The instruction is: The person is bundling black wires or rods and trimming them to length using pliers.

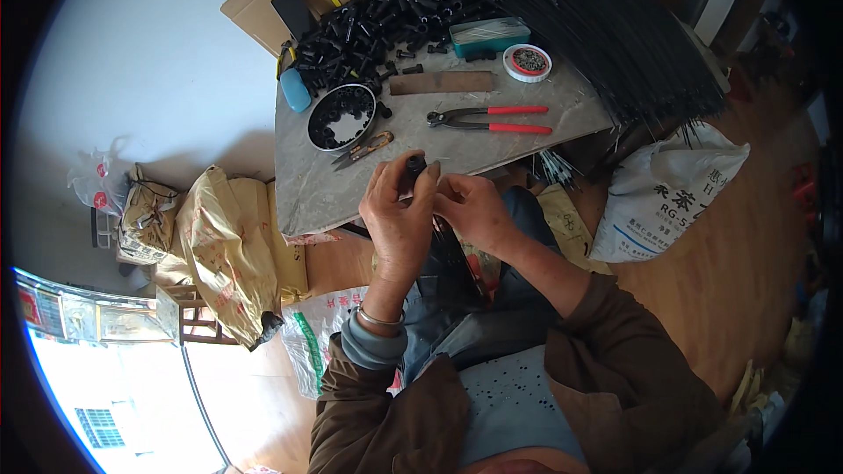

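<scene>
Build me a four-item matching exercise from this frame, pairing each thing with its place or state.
1. Red-handled metal pincers
2. Light-blue rounded case
3. Black cylindrical piece
4. Round white bowl

A. Held in the left hand
B. Containing small black parts
C. Lying with jaws pointing left
D. At the left edge of the grey table

Pairs: 1-C; 2-D; 3-A; 4-B

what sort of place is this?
Probably a small hand-assembly workspace, maybe in a home or small workshop. A grey table holds a heap of short black parts, a mass of long black strands and red-handled pincers.
</scene>
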Tool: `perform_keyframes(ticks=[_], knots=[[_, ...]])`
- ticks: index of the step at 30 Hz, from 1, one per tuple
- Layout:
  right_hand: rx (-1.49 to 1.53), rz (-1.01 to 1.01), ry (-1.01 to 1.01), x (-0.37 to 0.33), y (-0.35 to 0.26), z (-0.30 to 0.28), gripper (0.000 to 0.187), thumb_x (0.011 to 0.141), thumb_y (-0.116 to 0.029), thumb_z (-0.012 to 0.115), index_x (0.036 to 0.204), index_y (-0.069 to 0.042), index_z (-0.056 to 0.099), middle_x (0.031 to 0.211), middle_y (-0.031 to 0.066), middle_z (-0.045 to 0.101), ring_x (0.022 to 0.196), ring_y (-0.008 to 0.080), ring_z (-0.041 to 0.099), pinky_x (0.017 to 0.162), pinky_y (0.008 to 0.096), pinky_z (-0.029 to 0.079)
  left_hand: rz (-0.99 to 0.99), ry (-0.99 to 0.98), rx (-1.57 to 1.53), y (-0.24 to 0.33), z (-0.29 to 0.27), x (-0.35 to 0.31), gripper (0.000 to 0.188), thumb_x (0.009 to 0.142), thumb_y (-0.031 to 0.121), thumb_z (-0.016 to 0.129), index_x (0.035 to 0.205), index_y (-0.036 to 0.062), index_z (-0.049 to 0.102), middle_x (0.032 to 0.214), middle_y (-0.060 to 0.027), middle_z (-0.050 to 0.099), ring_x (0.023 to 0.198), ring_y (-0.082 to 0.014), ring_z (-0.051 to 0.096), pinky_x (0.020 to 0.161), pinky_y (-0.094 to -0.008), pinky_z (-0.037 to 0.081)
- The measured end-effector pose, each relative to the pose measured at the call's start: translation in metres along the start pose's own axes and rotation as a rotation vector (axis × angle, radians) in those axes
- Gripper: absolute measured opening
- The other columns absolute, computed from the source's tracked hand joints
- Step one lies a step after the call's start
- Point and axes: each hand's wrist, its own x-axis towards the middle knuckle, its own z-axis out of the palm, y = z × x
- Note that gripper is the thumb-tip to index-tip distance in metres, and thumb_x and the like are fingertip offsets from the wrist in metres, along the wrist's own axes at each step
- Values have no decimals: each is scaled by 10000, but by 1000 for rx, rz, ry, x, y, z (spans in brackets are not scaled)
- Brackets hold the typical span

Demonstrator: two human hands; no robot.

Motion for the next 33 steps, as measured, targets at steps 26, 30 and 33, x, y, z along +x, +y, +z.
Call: perform_keyframes(ticks=[26, 30, 33], knots=[[188, 60, -388, -11, -18, -13, 122, 877, -92, 649, 818, 8, 609, 708, 27, 603, 624, 83, 572, 571, 225, 478, 27, -486, -318, -12, -63, 6, 265, 871, 216, 653, 1008, 16, 545, 855, -7, 528, 774, -81, 513, 687, -226, 427], [182, 73, -458, -8, -20, -12, 134, 874, -99, 653, 807, 5, 602, 696, 26, 593, 617, 89, 571, 564, 231, 478, -10, -512, -374, -21, -63, 8, 231, 852, 195, 672, 954, 26, 553, 843, -20, 494, 793, -120, 474, 721, -243, 391], [208, 73, -465, -7, -20, -10, 138, 873, -101, 655, 803, 4, 599, 693, 24, 588, 614, 90, 569, 560, 235, 474, -43, -603, -436, -17, -63, 11, 243, 895, 249, 626, 954, 35, 530, 842, -16, 488, 794, -124, 463, 726, -249, 387]])
